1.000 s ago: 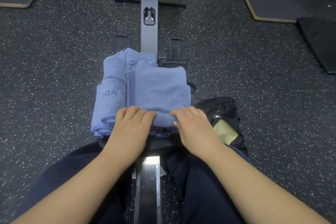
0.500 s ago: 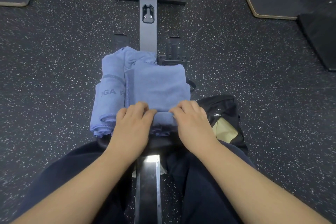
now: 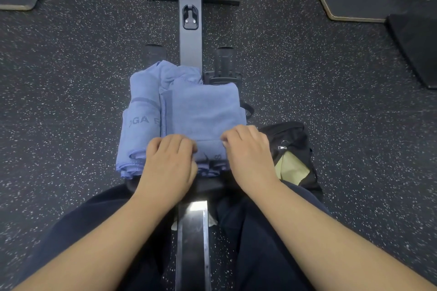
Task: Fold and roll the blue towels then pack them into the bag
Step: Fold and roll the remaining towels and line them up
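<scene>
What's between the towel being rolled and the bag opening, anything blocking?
Nothing visible. Both hands, left and right, grip the near edge of the folded blue towel. The black bag sits on the floor just to its right, mouth open, something yellowish inside; only the right hand lies between them.

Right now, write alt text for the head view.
Both hands, the left hand and the right hand, grip the rolled near edge of a folded blue towel on a rowing machine's seat. A second blue towel lies left of it; an open black bag sits on the floor at right.
</scene>
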